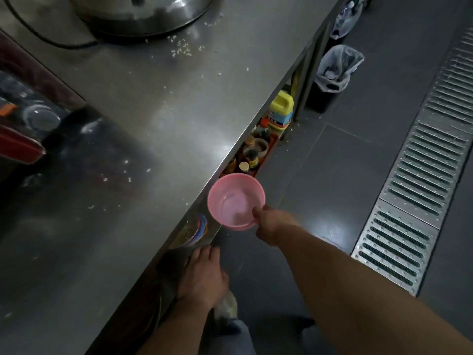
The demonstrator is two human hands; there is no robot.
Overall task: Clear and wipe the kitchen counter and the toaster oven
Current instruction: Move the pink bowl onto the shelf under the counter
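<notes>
Pinching the near rim of a pink bowl [235, 201], the right hand [268, 224] held it out just past the tabletop [133, 129] edge, over the floor [345, 162], with the thumb inside the lip and the other fingers hidden beneath. The bowl looked like thin plastic: light, stiff enough to keep its shape from one rim grip, hard to break, and probably a little slick, since something pale and wet-looking seemed to pool in its bottom. A rim pinch would do while it stayed level; tipping it could spill whatever lay inside. The left hand [202, 275] hung lower, beside the tabletop's front edge, fingers straight and close together, holding nothing; whether the fingertips touched the steel could not be told. Rice grains [183, 48] lay scattered across the tabletop, thickest near the big steel pot [143, 11] at the far end. Being small, loose and likely sticky, they would suit sweeping towards the edge and into the bowl better than picking.
</notes>
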